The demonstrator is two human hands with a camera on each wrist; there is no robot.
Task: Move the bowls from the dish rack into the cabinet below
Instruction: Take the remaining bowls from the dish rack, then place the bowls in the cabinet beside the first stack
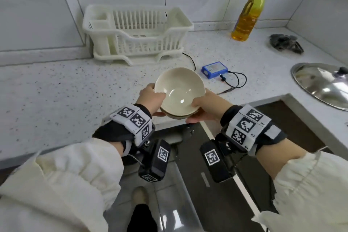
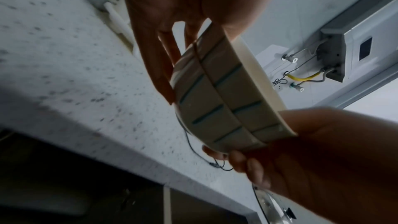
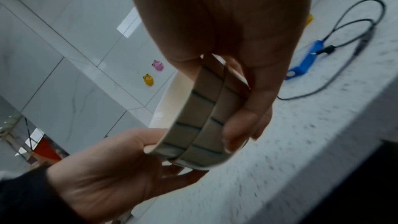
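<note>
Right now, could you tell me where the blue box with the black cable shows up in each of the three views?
Head: the blue box lies on the counter, right of and beyond the stacked bowls.
Left wrist: not in it; only a dark cable shows past the bowls.
Right wrist: at the right edge, seen edge-on on the counter.
Shared landmark: the bowls, held by the left hand and right hand.

Head view down over counter point(image 1: 56, 90); wrist views close, upward, somewhat blurred, sharing stacked bowls point(image 1: 178, 92).
</note>
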